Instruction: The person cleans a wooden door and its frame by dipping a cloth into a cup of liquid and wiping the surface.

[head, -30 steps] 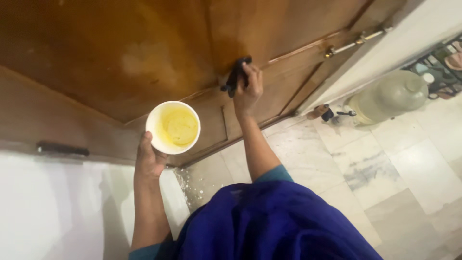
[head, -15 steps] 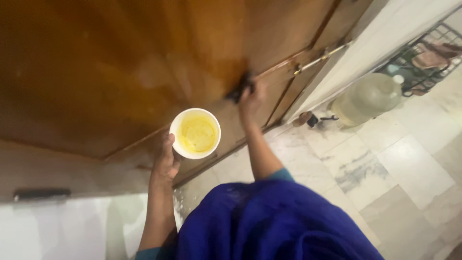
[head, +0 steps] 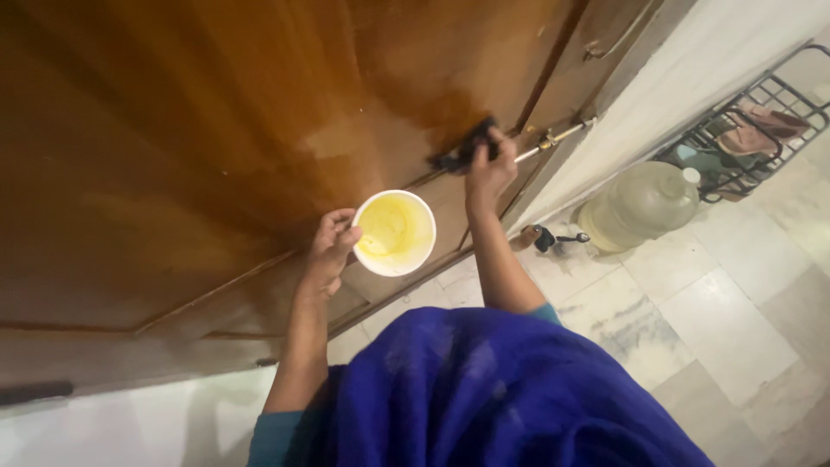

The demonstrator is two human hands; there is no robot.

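Our left hand (head: 327, 252) has its grip closed on the rim of a round white cup smeared with yellow liquid (head: 394, 232), held just off the glossy brown wooden door (head: 199, 130). Our right hand (head: 489, 166) clenches a dark crumpled cloth (head: 460, 152) pressed against the door, beside a brass bolt (head: 553, 138); a large clear plastic water jug (head: 638, 204) stands on the marble floor (head: 735, 303).

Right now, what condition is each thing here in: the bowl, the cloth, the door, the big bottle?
White bowl: upright in the left hand, coated with yellow liquid inside.
Dark cloth: bunched in the right hand, pressed against the door.
Wooden door: glossy and darker in patches.
Door bolt: lying beside the cloth; position unclear.
Large bottle: capped, on the tiled floor.
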